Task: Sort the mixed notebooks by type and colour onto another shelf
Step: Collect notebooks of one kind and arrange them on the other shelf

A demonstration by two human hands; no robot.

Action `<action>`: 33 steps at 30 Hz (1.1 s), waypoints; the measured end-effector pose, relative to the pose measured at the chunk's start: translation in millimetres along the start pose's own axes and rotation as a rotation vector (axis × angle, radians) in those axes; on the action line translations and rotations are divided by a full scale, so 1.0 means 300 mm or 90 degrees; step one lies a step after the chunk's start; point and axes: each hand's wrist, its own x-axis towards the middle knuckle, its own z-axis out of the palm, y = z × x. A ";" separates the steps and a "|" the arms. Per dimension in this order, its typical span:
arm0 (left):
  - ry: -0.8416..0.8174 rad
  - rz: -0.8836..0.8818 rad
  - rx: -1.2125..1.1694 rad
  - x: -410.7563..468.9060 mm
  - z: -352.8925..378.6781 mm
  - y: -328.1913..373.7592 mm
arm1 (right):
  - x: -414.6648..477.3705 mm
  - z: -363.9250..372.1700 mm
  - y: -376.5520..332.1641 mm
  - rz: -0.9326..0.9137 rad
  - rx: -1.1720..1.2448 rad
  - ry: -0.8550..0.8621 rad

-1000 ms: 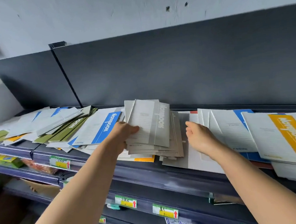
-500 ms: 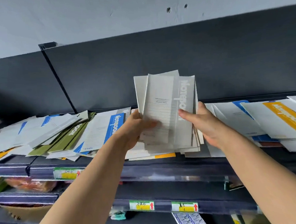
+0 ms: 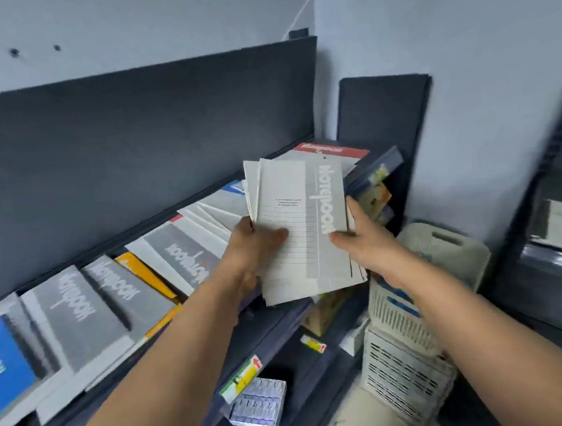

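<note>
hands: left hand and right hand both grip grey stack | axis: upright, long edges in palms | position: above shelf edge; equally near

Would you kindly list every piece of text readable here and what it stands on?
"Notebook": top cover of the held notebook stack, sideways.
"Notebook": grey notebooks on the shelf.
Small print on the held cover and shelf price tags: too blurred.
</note>
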 end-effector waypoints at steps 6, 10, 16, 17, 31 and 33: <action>-0.221 -0.006 0.065 -0.071 0.461 0.035 | -0.250 -0.352 0.136 0.098 -0.079 0.208; -0.343 0.004 0.099 -0.170 0.756 0.052 | -0.434 -0.588 0.232 0.139 -0.107 0.310; -0.498 0.071 0.123 -0.360 1.239 0.047 | -0.743 -0.963 0.377 0.207 -0.094 0.476; -0.502 0.102 0.113 -0.399 1.311 0.055 | -0.784 -1.022 0.404 0.218 -0.094 0.496; -0.595 0.167 0.119 -0.778 2.211 0.109 | -1.211 -1.812 0.659 0.370 -0.158 0.595; -0.595 0.176 0.137 -0.764 2.290 0.113 | -1.205 -1.876 0.687 0.386 -0.165 0.598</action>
